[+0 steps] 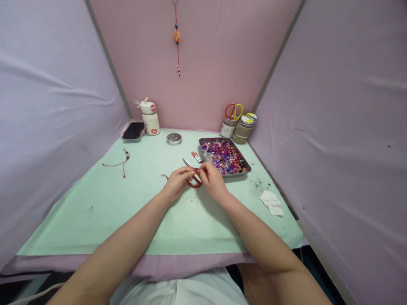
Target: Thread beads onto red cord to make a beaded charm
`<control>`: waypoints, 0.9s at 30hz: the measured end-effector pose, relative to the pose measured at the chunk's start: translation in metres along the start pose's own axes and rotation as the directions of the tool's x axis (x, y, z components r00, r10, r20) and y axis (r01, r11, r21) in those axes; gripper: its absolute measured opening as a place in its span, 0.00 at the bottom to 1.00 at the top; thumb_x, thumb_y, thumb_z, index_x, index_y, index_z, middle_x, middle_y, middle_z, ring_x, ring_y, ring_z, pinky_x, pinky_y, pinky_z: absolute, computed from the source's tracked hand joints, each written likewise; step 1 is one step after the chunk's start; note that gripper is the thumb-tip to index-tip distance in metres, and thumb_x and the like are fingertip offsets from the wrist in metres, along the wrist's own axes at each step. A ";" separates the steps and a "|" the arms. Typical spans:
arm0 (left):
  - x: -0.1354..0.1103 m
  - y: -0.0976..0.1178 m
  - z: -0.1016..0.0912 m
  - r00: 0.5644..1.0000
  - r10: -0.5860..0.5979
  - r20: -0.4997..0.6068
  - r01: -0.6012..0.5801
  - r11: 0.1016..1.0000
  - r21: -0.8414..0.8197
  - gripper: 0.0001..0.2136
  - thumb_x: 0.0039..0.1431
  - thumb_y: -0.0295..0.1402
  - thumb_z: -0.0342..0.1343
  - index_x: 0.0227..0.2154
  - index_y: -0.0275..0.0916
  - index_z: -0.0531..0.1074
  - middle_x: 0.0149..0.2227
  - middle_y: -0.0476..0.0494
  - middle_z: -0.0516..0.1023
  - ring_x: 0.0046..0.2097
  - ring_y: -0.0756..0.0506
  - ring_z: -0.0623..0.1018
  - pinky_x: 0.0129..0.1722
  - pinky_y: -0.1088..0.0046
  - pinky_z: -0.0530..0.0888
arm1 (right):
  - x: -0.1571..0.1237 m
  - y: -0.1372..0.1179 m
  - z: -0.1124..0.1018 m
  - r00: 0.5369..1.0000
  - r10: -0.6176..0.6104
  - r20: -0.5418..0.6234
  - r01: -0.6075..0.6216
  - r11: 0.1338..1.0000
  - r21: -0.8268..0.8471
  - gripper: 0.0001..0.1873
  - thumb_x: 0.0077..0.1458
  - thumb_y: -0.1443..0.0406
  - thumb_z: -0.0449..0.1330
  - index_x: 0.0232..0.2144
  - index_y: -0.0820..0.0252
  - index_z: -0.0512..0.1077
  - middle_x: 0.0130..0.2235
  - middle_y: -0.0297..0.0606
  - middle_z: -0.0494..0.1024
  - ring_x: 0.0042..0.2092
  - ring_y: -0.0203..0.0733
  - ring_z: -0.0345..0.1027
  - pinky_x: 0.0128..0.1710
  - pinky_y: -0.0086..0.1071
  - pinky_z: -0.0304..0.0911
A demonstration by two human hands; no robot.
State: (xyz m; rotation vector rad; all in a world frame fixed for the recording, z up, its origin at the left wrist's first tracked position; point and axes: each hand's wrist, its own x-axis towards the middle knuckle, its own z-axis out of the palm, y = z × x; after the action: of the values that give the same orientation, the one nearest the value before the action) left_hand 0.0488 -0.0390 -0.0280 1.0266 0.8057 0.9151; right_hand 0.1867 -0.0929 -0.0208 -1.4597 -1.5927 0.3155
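Note:
Over the middle of the table, my left hand [178,183] is closed in a pinch, with a small purple bead [194,170] at its fingertips. A thin red cord [164,176] shows at the far side of this hand. Close beside it, the fingers of my right hand [212,180] are also pinched together; what lies between them is too small to tell. Scissors with red handles [196,184] lie under and between both hands, blades pointing away to the left. Just beyond my right hand is a metal tray [248,168] full of mixed purple, red, clear and dark beads.
A small red-and-white tube [196,157] and a round tin [174,138] lie farther back. Behind stand a bottle [151,123], a phone [133,131], a jar [243,132] and a scissors cup [227,128]. A beaded cord [127,156] lies left, crumpled tissue [271,203] right.

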 end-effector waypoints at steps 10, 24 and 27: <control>-0.001 0.001 0.001 1.000 -0.005 0.010 0.005 0.999 -0.035 0.09 0.36 0.33 0.68 0.23 0.36 0.77 0.27 0.45 0.75 0.29 0.50 0.69 0.31 0.73 0.64 | 0.002 0.005 0.012 0.985 0.173 0.002 -0.164 0.931 0.326 0.07 0.55 0.60 0.52 0.29 0.57 0.64 0.26 0.30 0.66 0.28 0.36 0.59 0.30 0.30 0.56; -0.001 0.001 -0.001 1.000 -0.006 0.013 0.007 0.995 -0.101 0.10 0.36 0.32 0.68 0.24 0.35 0.76 0.27 0.45 0.76 0.28 0.51 0.69 0.30 0.73 0.64 | 0.000 0.004 0.019 0.992 0.085 -0.096 -0.052 0.952 0.303 0.06 0.56 0.62 0.50 0.31 0.57 0.64 0.32 0.36 0.71 0.34 0.38 0.64 0.37 0.32 0.62; 0.000 0.001 -0.002 1.000 -0.011 0.016 0.013 0.995 -0.103 0.10 0.37 0.31 0.68 0.25 0.35 0.77 0.26 0.46 0.75 0.27 0.52 0.69 0.31 0.73 0.64 | -0.001 0.001 0.017 0.987 0.140 -0.076 -0.109 0.944 0.312 0.06 0.56 0.61 0.50 0.30 0.56 0.62 0.28 0.33 0.69 0.29 0.37 0.61 0.31 0.31 0.59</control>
State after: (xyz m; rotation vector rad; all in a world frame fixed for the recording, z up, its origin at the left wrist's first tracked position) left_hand 0.0472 -0.0386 -0.0278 0.9371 0.7437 0.9280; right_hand 0.1747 -0.0871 -0.0312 -1.3141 -1.3091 0.5335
